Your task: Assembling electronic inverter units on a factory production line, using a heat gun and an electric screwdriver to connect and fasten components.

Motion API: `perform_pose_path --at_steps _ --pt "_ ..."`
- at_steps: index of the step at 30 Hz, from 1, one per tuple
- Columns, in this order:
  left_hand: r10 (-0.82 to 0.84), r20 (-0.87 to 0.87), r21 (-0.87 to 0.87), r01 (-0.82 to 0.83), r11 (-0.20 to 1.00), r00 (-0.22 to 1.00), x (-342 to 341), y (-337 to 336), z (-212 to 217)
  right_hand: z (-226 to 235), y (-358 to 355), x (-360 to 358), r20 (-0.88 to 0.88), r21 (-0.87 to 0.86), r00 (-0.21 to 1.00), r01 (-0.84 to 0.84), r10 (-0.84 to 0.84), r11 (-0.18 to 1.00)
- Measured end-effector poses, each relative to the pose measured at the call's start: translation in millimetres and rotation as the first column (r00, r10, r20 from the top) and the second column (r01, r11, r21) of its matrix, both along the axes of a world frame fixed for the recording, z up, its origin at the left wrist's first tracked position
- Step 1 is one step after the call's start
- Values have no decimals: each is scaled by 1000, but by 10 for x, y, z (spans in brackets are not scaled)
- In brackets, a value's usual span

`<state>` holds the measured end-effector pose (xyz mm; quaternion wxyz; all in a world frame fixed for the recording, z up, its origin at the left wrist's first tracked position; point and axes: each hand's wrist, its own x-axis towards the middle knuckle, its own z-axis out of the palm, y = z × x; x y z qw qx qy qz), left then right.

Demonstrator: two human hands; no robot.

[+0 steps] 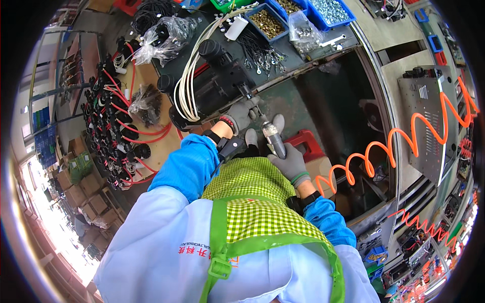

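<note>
My right hand (290, 164), in a grey glove, is wrapped round the body of a silver and grey air ratchet wrench (273, 137). The wrench's head points up and left toward my left hand (241, 113), also gloved in grey. That hand's fingers are closed beside the end of a black motor-like unit (222, 81) at the bench edge. What they pinch is too small to make out. The black unit has round caps and lies on the bench with a loop of white cables (186, 93) over it.
An orange coiled air hose (371, 161) stretches across the right side. Blue bins of brass (268, 24) and silver fasteners (331, 11) stand at the back of the bench, near black wire leads (260, 50) and a combination wrench (333, 41). A red stool (305, 144) is below.
</note>
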<state>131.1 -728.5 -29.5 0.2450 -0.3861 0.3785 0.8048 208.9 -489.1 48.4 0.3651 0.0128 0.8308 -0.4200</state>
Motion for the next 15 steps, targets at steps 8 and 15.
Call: perform_pose_path --at_steps 8,15 --pt "14 25 -53 -13 999 1000 -26 4 -19 -57 -17 -6 -5 41 1000 -26 26 999" --pt "14 -31 -65 -16 998 999 -1 16 2 -58 21 -54 -6 29 999 -44 44 999"
